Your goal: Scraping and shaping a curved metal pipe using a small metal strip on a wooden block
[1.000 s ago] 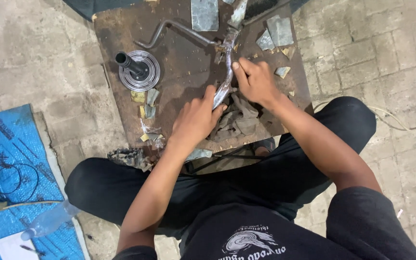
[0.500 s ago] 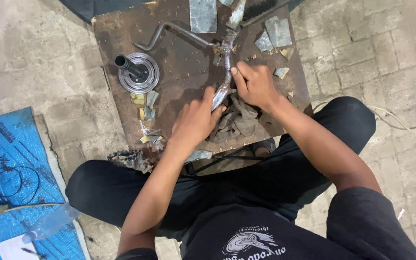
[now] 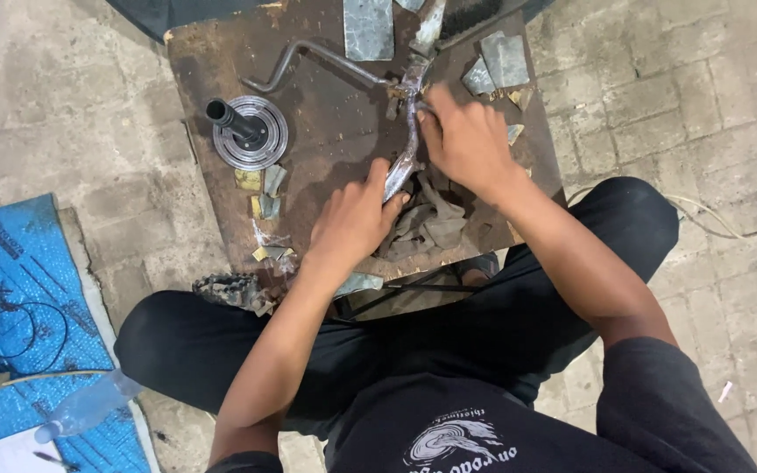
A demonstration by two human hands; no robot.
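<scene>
Both hands were on a bent metal bar [image 3: 406, 131] lying mid-board on the rusty work board [image 3: 326, 158]: the left hand [image 3: 354, 219] curled around its near end, the right hand [image 3: 466, 140] clamped on its far part. A round flanged fitting [image 3: 250, 133] stood well to the left.

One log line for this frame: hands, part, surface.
left hand: grips lower end of bent grey metal bar | right hand: presses bar's upper part | surface: rusty brown metal plate
</scene>
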